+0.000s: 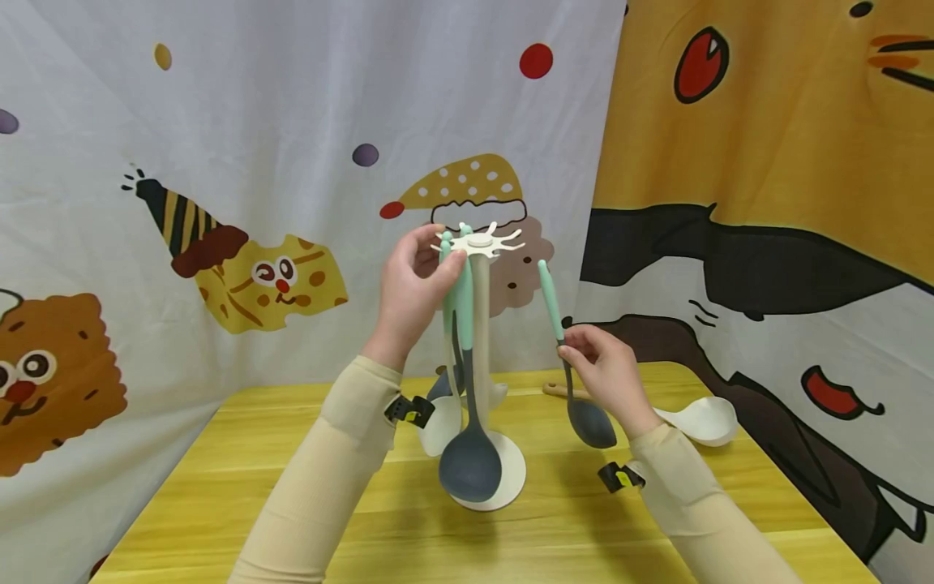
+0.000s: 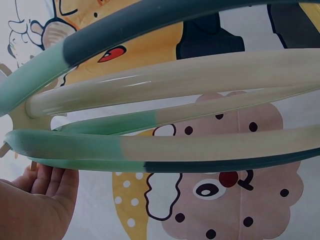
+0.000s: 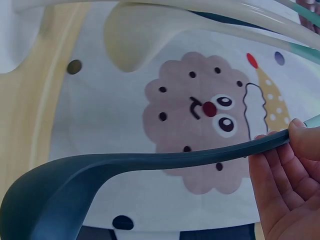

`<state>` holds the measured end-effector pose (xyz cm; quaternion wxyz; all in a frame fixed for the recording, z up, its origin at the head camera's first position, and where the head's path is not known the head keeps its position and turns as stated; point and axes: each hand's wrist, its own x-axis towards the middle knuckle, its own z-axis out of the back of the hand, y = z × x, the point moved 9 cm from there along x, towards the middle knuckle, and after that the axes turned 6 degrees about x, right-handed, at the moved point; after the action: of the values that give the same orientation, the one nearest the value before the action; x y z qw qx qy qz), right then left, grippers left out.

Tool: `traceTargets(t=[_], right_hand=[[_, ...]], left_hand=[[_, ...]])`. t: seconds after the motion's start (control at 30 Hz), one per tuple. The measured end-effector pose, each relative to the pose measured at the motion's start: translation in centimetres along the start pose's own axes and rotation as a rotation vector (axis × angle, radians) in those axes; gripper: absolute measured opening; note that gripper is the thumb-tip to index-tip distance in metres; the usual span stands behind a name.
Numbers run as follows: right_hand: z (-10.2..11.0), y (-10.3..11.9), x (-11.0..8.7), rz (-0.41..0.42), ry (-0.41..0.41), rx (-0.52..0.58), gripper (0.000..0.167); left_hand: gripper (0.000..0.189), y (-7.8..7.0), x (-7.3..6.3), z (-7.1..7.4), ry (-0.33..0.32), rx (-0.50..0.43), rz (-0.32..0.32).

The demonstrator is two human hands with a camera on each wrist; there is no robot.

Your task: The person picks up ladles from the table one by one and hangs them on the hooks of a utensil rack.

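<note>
A cream utensil stand [image 1: 482, 341] with a spoked top and round base stands upright on the table. Mint-handled utensils hang from it, among them a dark grey ladle [image 1: 470, 464] in front and a cream-headed utensil [image 1: 441, 426] behind. My left hand [image 1: 416, 276] grips the stand's top at its left side, thumb in front by the handles; its fingers [image 2: 50, 180] show below the spokes in the left wrist view. My right hand [image 1: 609, 369] pinches a dark grey spoon [image 1: 593, 423] by its neck, just under the mint handle. The spoon is tilted, handle up, right of the stand.
A white ladle [image 1: 704, 420] lies on the wooden table [image 1: 292, 470] at the right. Behind the right hand lies a utensil with a wooden-coloured handle [image 1: 554, 389]. A printed cloth [image 1: 292, 122] hangs behind the table.
</note>
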<state>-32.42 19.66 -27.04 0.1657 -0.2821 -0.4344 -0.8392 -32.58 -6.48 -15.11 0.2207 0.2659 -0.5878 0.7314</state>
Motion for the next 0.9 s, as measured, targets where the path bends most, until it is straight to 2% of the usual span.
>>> traceTargets(t=[0.47, 0.9], right_hand=[[-0.4, 1.8, 1.1, -0.041, -0.003, 0.095, 0.016], [-0.4, 3.1, 2.1, -0.017, -0.026, 0.134, 0.015]], left_hand=[[0.054, 0.1, -0.1, 0.0, 0.001, 0.009, 0.003], [0.054, -0.1, -0.2, 0.0, 0.0, 0.013, 0.007]])
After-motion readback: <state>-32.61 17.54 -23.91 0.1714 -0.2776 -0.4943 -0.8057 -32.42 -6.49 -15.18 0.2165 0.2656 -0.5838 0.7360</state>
